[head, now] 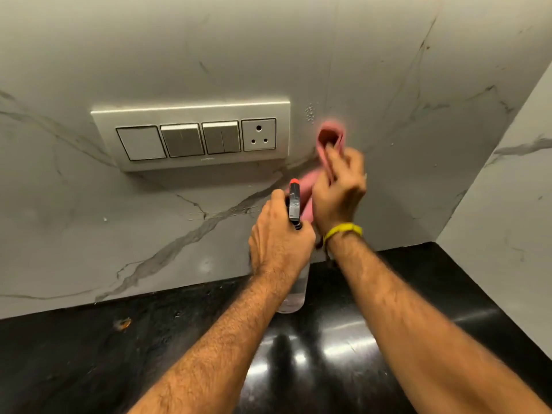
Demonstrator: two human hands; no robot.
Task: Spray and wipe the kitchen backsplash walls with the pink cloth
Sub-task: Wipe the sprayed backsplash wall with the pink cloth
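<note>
My right hand [339,189] grips the pink cloth [330,138] and presses it against the white marble backsplash [209,222], just right of the switch plate. The cloth is blurred and partly hidden behind the hand. A patch of spray droplets [309,113] sits on the wall above the cloth. My left hand [277,237] holds a clear spray bottle [294,294] by its neck. Its black trigger head with a red nozzle [294,192] points up toward the wall, close beside the right hand.
A white switch plate [191,135] with three switches and a socket is set in the wall at left. A glossy black countertop [328,354] runs below. A second marble wall [507,189] meets the backsplash in a corner at right. A small orange speck [124,323] lies on the counter.
</note>
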